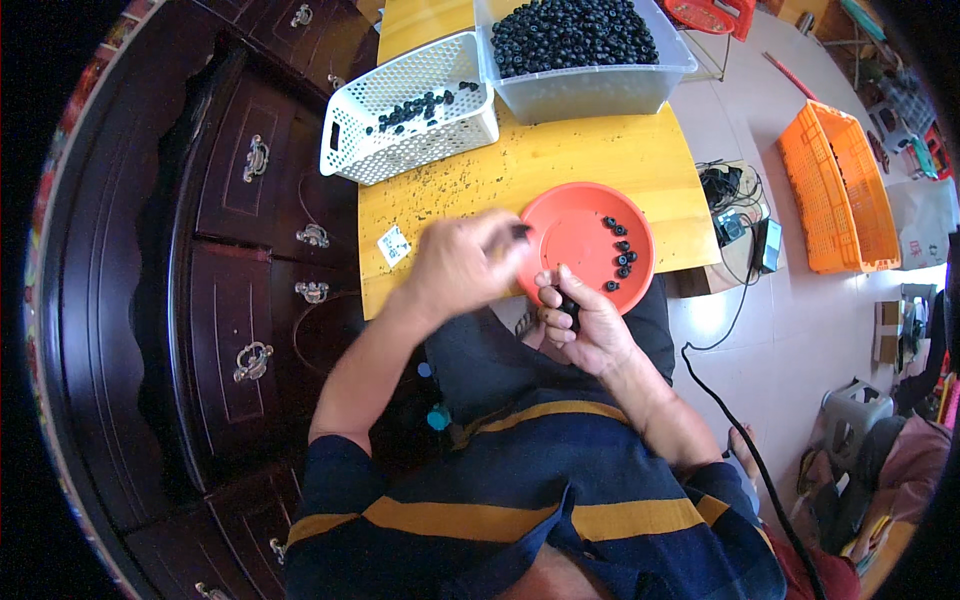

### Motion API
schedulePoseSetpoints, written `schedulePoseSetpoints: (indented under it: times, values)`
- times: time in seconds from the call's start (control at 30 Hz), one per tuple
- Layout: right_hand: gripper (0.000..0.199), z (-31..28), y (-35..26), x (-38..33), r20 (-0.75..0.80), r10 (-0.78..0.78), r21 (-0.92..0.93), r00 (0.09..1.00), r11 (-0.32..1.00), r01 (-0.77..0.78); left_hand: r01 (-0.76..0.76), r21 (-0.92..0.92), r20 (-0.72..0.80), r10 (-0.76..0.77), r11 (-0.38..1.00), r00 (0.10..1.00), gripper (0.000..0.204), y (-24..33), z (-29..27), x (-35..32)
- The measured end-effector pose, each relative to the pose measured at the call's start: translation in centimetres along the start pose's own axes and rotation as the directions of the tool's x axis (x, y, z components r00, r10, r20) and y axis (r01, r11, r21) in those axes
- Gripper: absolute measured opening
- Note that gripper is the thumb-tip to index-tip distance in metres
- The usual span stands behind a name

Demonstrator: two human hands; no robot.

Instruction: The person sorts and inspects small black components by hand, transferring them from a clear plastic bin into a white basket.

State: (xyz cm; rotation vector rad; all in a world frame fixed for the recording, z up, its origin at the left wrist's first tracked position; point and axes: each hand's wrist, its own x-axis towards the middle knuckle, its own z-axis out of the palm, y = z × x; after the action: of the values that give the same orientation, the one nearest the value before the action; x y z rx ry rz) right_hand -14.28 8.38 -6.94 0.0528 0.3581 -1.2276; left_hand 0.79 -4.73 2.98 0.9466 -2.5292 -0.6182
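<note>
My left hand (460, 262), somewhat blurred, is at the left rim of an orange-red plastic bowl (560, 212). A small black part (520, 231) shows at its pinched fingertips. Close to the bowl's near edge, my right hand (590, 325) is curled with the thumb up, and its fingers close round small black parts (568, 308); how many I cannot tell. Along the right side of the bowl lie several small round black parts (623, 258), some with a ring-like top.
A white perforated basket (420, 150) with several black parts stands on the yellow table (590, 150). Beside it, a translucent bin (590, 95) is heaped with them. Dark crumbs and a white printed label (394, 245) lie on the table. Dark drawers (225, 340) are left, an orange crate (835, 190) right.
</note>
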Motion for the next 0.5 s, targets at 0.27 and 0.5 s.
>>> schedulePoseSetpoints:
  times: [0.27,0.5]
  values:
    - [0.046,-1.6,-1.9,-0.3,-0.029,-0.117,0.201,0.993,0.972,0.12,0.312,0.537,-0.232,-0.219,0.784,0.948,0.032,-11.7,-6.4,11.2]
    - [0.048,-0.4,-3.0,-0.4,-0.08,-0.133,0.196,0.988,0.97,0.146,0.49,0.233,-0.124,-0.474,0.84,0.872,0.042,-17.0,-7.2,13.2]
